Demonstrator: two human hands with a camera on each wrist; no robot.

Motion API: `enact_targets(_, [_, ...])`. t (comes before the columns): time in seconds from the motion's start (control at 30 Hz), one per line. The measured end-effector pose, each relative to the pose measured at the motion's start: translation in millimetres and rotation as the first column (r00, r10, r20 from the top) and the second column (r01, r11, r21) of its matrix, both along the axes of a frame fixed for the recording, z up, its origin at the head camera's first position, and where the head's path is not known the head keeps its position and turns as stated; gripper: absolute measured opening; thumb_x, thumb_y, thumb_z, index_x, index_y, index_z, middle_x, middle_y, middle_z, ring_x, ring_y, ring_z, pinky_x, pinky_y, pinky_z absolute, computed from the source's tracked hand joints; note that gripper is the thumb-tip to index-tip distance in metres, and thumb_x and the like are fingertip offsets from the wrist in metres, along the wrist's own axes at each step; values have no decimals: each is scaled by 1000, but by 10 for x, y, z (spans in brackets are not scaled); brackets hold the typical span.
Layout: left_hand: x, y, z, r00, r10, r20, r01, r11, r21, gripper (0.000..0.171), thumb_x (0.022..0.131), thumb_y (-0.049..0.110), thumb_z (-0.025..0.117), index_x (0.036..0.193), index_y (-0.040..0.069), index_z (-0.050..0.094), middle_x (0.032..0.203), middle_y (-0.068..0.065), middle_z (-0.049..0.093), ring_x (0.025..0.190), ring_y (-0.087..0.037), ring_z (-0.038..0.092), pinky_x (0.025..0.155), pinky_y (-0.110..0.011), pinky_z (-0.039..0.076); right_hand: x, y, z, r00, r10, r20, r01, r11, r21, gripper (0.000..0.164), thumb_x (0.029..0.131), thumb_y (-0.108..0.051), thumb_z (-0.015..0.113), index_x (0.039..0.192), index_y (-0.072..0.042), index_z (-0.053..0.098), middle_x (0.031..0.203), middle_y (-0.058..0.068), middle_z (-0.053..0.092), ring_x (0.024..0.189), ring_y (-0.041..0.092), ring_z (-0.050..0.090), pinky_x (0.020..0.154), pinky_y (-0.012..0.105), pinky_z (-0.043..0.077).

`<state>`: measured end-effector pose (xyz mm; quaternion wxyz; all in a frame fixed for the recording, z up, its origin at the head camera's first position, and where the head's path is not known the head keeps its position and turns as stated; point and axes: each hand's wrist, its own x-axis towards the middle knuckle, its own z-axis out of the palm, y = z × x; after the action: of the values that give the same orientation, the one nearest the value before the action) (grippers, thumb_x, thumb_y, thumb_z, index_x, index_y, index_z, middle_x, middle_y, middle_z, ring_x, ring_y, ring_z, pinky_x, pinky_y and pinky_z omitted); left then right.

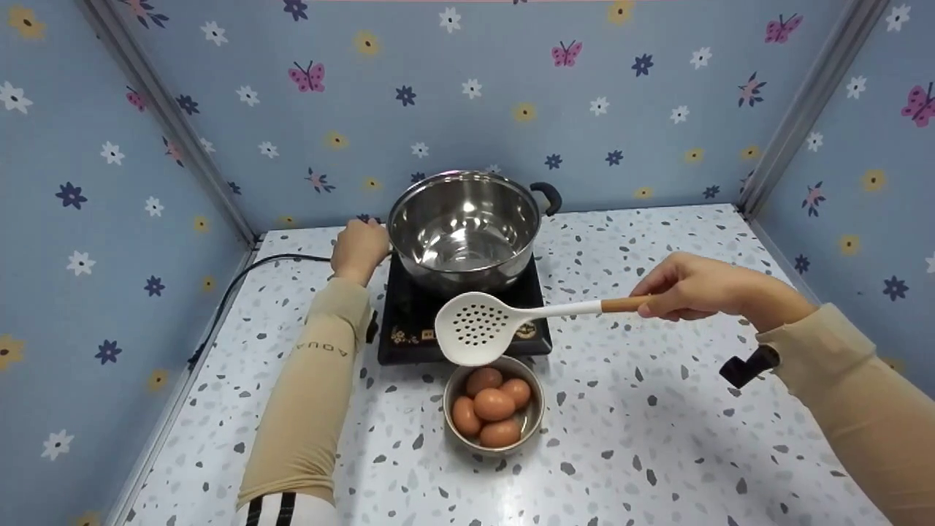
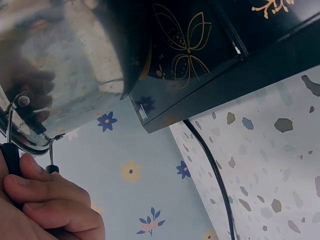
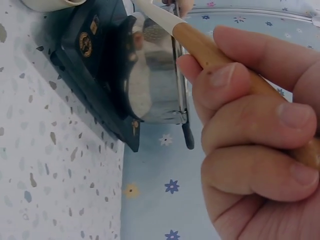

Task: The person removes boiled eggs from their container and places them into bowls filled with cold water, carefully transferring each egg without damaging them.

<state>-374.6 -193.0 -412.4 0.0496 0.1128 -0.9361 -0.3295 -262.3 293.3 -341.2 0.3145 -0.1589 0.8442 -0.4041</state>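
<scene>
A steel pot (image 1: 467, 263) with black side handles sits on a black induction cooker (image 1: 409, 343); some clear liquid seems to lie in it. My left hand (image 1: 360, 248) grips the pot's left handle, its fingers curled round the black grip (image 2: 11, 160) in the left wrist view. My right hand (image 1: 694, 288) holds a white slotted skimmer (image 1: 471, 329) by its wooden handle (image 3: 210, 47). The skimmer's head hangs over the cooker's front, between the pot and a small metal bowl (image 1: 539, 416). In that bowl lie several brown eggs (image 1: 494, 404).
A black power cord (image 1: 241, 274) runs from the cooker to the left edge of the speckled table (image 1: 621, 438). Blue flower-patterned panels (image 1: 453, 95) close off the back and both sides. A dark strap piece (image 1: 749, 367) hangs at my right sleeve.
</scene>
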Motion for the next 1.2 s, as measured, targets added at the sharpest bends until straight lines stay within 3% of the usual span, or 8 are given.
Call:
enact_targets(0.2, [1,-5,-8,1000,14,2,-14,1000,-3,55,116,30,29,107,-3,72,110,-26,74,95,-41,69,87,-56,54,-38,0,131,999,-29,-35,28,999,-19,28,101,-12,74,124,4,76,66,-3,56,48,4,35,47,19,31])
enact_targets(0.37, [8,-9,-8,1000,22,16,-22,1000,13,56,117,30,30,119,-6,72,117,-28,74,100,-42,69,90,-58,55,-88,0,226,996,-66,-63,64,997,-41,28,102,-13,74,126,2,77,69,-3,59,49,4,38,47,19,33])
enact_targets(0.73, [31,9,9,1000,11,4,-11,1000,11,51,117,31,29,89,8,65,83,-11,62,74,-28,58,67,-42,45,-261,-47,384,975,-186,-120,181,982,-54,20,104,-17,74,119,-6,81,73,-2,65,51,6,42,47,19,36])
enact_targets(1.07, [16,14,6,1000,12,4,-12,1000,5,52,117,30,29,87,9,65,81,-10,61,72,-26,57,65,-40,44,-422,-130,486,957,-248,-151,241,968,-64,24,105,-19,73,122,-2,80,70,-1,64,47,8,36,45,22,32])
enact_targets(1.2, [25,9,8,1000,13,4,-13,1000,10,54,117,30,28,99,3,70,93,-17,68,85,-34,64,77,-47,51,-498,-197,520,950,-268,-162,267,963,-33,29,105,-21,74,126,-3,78,70,-2,64,47,7,37,46,23,32])
